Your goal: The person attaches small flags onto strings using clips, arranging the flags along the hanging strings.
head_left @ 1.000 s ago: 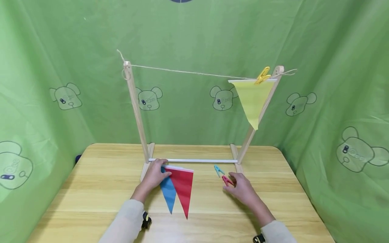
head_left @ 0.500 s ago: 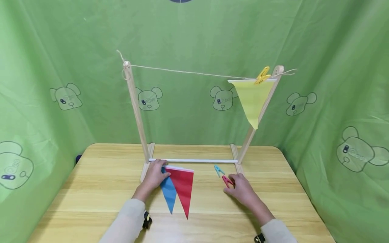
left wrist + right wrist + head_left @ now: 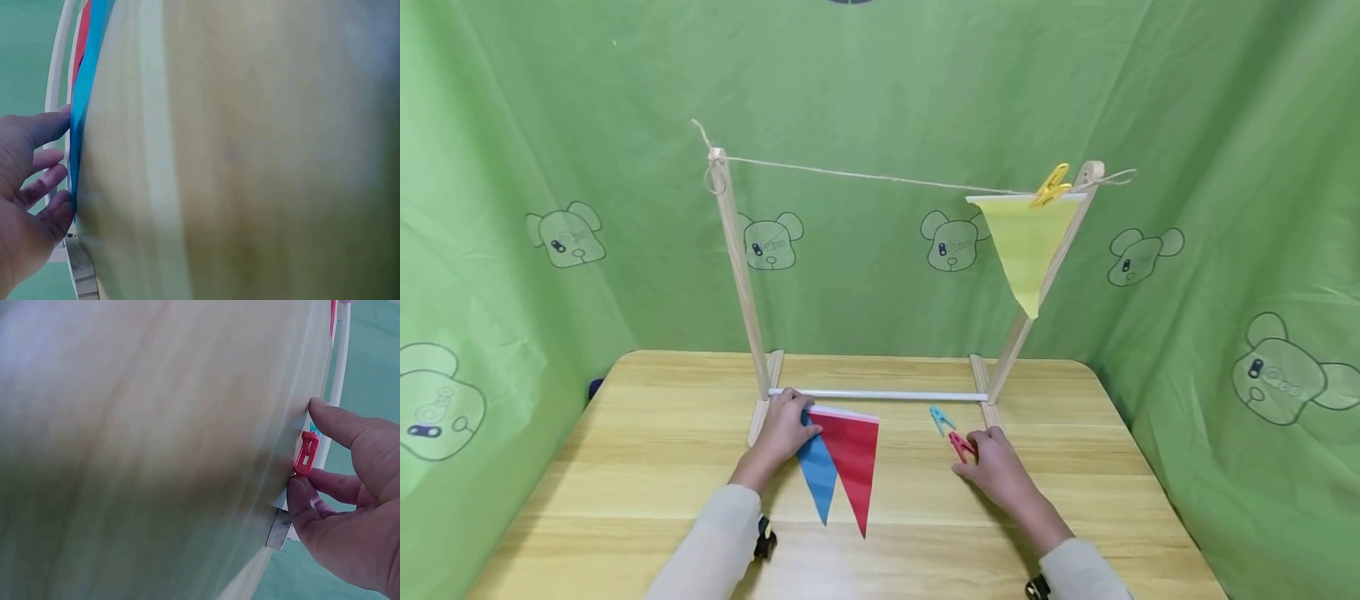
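A red pennant (image 3: 852,467) lies on the wooden table (image 3: 647,442), overlapping a blue pennant (image 3: 817,483). My left hand (image 3: 786,421) rests on their top left corner, and in the left wrist view its fingertips (image 3: 59,181) touch the blue pennant's edge (image 3: 84,94). A red clothespin (image 3: 960,446) lies by my right hand (image 3: 981,450). The right wrist view shows the red clothespin (image 3: 305,453) pinched between the thumb (image 3: 337,422) and a finger. A blue clothespin (image 3: 938,418) lies just beyond it.
A wooden frame (image 3: 737,267) stands at the table's back with a white rod (image 3: 880,395) at its base and a string (image 3: 865,177) across its top. A yellow clothespin (image 3: 1051,185) holds a yellow pennant (image 3: 1024,246) on the string's right end. Green curtains surround the table.
My right hand has crept a little toward the red clothespin and closed on it. The left hand stays on the pennants.
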Demonstrator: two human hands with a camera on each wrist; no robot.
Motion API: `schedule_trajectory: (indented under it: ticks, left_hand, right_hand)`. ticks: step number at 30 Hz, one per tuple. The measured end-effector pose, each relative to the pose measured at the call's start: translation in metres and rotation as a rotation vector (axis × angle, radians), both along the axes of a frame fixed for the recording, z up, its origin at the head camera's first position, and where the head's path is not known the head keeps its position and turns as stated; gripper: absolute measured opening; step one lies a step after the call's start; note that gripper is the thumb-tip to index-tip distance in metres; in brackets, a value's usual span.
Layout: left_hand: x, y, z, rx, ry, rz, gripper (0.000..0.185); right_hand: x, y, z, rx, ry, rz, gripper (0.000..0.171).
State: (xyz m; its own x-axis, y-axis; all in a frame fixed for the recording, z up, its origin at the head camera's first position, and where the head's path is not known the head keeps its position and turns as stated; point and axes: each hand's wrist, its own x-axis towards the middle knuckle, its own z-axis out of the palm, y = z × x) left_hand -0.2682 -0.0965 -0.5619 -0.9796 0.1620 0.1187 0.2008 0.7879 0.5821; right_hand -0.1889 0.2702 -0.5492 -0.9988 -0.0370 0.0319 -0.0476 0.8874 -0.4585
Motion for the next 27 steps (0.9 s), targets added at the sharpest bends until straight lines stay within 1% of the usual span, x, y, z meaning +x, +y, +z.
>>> schedule_trajectory:
  ticks: [8,11,22,27]
  left_hand:
    - [-0.0009,-0.0007,0.0009,-0.033,-0.001,-0.009,0.047]
    - [-0.0009,-0.0010,0.0000,-0.038,-0.001,-0.009,0.046]
    - [-0.0010,0.0006,0.0010,-0.023,-0.017,0.002,0.040]
    - [-0.0023,0.0004,0.0037,-0.017,-0.041,0.007,0.038]
  right_hand:
    - [-0.0016,0.0030,-0.0006,-0.011,0.021,0.013,0.049]
    - [-0.0019,0.0045,-0.0018,-0.022,0.011,0.018,0.049]
    - [-0.0017,0.0079,-0.0046,-0.035,0.027,0.032,0.044]
    - [-0.0017,0.0073,-0.0040,-0.040,0.021,0.030,0.044]
